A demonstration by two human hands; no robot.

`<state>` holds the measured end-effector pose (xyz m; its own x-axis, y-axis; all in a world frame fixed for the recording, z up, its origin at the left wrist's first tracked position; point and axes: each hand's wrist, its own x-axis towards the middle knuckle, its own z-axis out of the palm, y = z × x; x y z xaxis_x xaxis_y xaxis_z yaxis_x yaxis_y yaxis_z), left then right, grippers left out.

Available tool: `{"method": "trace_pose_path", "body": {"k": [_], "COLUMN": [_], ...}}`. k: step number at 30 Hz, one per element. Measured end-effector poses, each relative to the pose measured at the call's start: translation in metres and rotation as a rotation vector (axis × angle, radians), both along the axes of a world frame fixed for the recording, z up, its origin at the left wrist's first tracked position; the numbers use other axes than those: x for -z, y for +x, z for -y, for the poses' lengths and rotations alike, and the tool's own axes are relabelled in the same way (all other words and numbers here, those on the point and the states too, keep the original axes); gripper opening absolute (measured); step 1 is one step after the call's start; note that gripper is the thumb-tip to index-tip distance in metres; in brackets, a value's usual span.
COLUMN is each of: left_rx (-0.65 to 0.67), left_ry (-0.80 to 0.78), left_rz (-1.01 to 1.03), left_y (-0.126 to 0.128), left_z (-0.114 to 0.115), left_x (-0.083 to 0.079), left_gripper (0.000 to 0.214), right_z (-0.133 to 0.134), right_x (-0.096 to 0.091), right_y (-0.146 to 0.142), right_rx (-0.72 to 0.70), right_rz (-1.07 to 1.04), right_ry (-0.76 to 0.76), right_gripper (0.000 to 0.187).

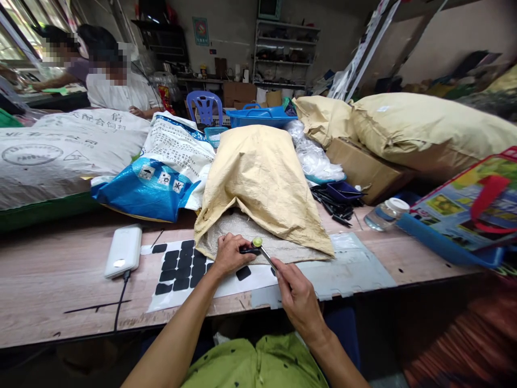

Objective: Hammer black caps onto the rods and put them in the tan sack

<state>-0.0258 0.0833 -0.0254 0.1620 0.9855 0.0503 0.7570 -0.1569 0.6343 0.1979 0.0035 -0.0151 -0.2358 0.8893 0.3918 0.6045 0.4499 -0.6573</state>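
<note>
My left hand [228, 253] is closed on a small black part [249, 250] with a green round tip [257, 242], just in front of a tan woven sack [262, 183]. My right hand [297, 293] pinches a thin metal tool [267, 256] whose point meets that part. Under my hands lies a white backing sheet [226, 285] with several black square pads [181, 267] stuck on it.
A white power bank [123, 250] with a black cable lies at the left on the wooden table [48, 285]. Printed sacks, a cardboard box [365, 170], a plastic bottle [385, 213], black parts [335, 202] and a colourful bag [468, 207] crowd the back. Two people sit far left.
</note>
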Motion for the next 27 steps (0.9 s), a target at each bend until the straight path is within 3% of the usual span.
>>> {"method": "trace_pose_path", "body": {"k": [4, 8, 12, 16, 21, 27], "left_rx": [0.001, 0.004, 0.056, 0.092, 0.097, 0.113], "left_ry": [0.007, 0.003, -0.02, -0.033, -0.051, -0.043], "left_rz": [-0.012, 0.022, 0.05, 0.023, 0.008, 0.018], "left_y": [0.001, -0.001, -0.006, -0.01, -0.01, -0.01], "left_z": [0.001, 0.0, -0.001, -0.002, -0.002, 0.0], "left_x": [-0.001, 0.001, 0.002, 0.002, 0.001, -0.001], "left_gripper": [0.018, 0.02, 0.028, 0.044, 0.044, 0.047], "right_z": [-0.002, -0.006, -0.01, -0.013, -0.012, -0.024], "right_x": [0.003, 0.001, 0.0, 0.008, 0.013, -0.004], "right_y": [-0.002, 0.011, 0.027, 0.033, 0.028, 0.013], "right_rx": [-0.007, 0.078, 0.233, 0.274, 0.272, 0.221], "right_rz": [0.021, 0.051, 0.284, 0.48, 0.455, 0.359], "right_ry": [-0.054, 0.007, 0.058, 0.129, 0.149, 0.134], "right_gripper": [0.037, 0.035, 0.035, 0.035, 0.035, 0.029]}}
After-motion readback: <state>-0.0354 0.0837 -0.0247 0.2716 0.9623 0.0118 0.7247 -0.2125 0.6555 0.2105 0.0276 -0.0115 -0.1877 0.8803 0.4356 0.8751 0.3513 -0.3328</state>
